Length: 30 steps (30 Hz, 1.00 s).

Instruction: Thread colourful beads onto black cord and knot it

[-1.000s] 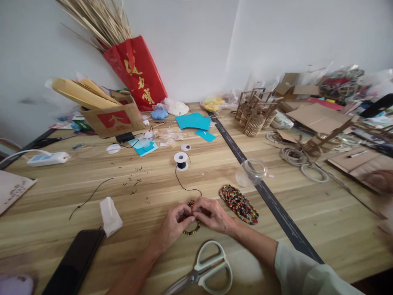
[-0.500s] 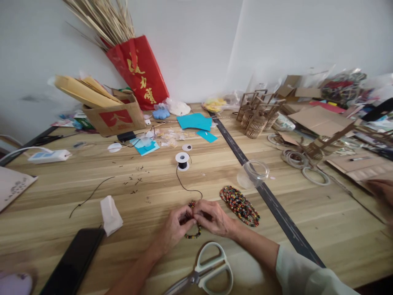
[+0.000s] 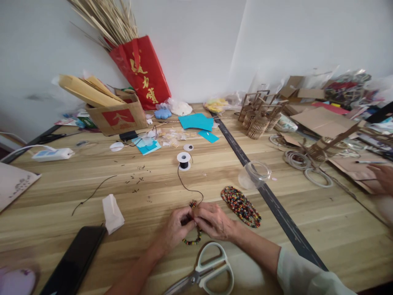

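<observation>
2 hands, the left hand (image 3: 177, 228) and right hand (image 3: 214, 221), pinch the small beaded loop (image 3: 193, 243) at near centre, fingertips' exact hold hidden. Black cord (image 3: 190, 189) reaches the right hand from the farther spool (image 3: 184, 164); a snag or slipping pinch might spill beads.

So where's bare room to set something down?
Bare tabletop lies between the white paper and left hand, and, nearly bare, right of the black strip below the nearest pale ring. Crowded: the back, cardboard box to bamboo baskets.
</observation>
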### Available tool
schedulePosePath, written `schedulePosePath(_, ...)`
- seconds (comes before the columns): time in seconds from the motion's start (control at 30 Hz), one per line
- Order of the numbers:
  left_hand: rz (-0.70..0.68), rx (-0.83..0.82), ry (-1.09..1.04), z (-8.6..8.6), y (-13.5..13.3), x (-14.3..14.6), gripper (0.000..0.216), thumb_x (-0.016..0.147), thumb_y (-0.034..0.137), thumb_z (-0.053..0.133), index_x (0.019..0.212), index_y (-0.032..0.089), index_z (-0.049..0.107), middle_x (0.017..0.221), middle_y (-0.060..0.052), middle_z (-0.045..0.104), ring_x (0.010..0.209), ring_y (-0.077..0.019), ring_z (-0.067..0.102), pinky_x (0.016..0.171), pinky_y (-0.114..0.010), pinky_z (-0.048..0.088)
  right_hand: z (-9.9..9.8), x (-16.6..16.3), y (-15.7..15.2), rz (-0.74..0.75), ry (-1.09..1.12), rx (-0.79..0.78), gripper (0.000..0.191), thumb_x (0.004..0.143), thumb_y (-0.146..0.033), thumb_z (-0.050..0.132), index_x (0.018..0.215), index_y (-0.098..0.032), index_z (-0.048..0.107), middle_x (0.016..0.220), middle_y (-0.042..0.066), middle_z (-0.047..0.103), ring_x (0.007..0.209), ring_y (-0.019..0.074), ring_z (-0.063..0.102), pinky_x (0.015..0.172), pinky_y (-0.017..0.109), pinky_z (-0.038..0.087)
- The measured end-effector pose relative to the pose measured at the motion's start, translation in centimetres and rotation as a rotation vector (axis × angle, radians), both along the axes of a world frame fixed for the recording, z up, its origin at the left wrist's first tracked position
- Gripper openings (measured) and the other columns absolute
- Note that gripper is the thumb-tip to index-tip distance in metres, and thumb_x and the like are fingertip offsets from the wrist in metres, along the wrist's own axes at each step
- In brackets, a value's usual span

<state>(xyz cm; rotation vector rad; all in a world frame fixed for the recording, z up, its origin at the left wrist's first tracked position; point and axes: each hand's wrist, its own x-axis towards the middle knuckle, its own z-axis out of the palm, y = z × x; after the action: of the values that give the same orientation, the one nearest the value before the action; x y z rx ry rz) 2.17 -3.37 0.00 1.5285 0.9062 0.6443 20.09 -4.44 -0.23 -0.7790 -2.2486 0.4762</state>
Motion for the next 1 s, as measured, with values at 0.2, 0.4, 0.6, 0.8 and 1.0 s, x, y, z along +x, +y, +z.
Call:
schedulePosePath(0.2, 0.009, 0.025, 0.019, 0.20, -0.10, -0.03, 0.021, 0.077, 0.033, 0.060, 0.070, 0.014, 0.055, 0.066, 0.000, 0.051, 0.064, -0.0135, 0.047, 0.060, -0.023, 0.040, 0.21, -0.07, -0.09, -0.014, -0.046, 0.021, 0.017, 0.095, -0.019, 0.037, 0.091, -0.018, 0.053, 0.077, 0.006, 0.057, 0.069, 0.0159, 0.052, 0.062, 0.026, 0.043)
schedulePosePath(0.4, 0.020, 0.058, 0.049, 0.35, -0.19, -0.01, 0.023, 0.078, 0.035, 0.060, 0.069, 0.014, 0.054, 0.067, 0.000, 0.050, 0.064, -0.0137, 0.046, 0.060, -0.023, 0.039, 0.46, -0.09, -0.14, -0.021, -0.065, 0.056, 0.019, 0.096, -0.020, 0.035, 0.092, -0.017, 0.054, 0.075, 0.005, 0.054, 0.067, 0.0155, 0.049, 0.059, 0.025, 0.041)
schedulePosePath(0.6, 0.018, 0.065, 0.033, 0.14, -0.12, -0.06, 0.022, 0.078, 0.032, 0.059, 0.068, 0.014, 0.053, 0.066, 0.000, 0.049, 0.064, -0.0135, 0.045, 0.060, -0.023, 0.038, 0.30, -0.11, -0.28, -0.021, -0.065, 0.040, 0.019, 0.096, -0.020, 0.036, 0.090, -0.018, 0.054, 0.077, 0.006, 0.056, 0.070, 0.0163, 0.051, 0.062, 0.026, 0.043)
schedulePosePath(0.8, 0.037, 0.050, -0.029, 0.38, 0.02, -0.05, 0.018, 0.077, 0.028, 0.059, 0.066, 0.015, 0.054, 0.064, 0.001, 0.049, 0.064, -0.0130, 0.044, 0.059, -0.022, 0.037, -0.08, -0.08, -0.27, -0.007, -0.049, 0.040, 0.015, 0.095, -0.019, 0.038, 0.096, -0.018, 0.053, 0.082, 0.007, 0.058, 0.075, 0.0172, 0.054, 0.067, 0.027, 0.045)
schedulePosePath(1.0, 0.101, -0.072, -0.107, -0.13, 0.31, -0.34, 0.021, 0.076, 0.033, 0.062, 0.068, 0.015, 0.058, 0.062, 0.001, 0.052, 0.061, -0.0125, 0.047, 0.059, -0.022, 0.037, 0.02, -0.14, -0.47, -0.029, 0.071, -0.084, 0.016, 0.090, -0.020, 0.048, 0.105, -0.018, 0.048, 0.087, 0.007, 0.059, 0.076, 0.0170, 0.055, 0.067, 0.027, 0.046)
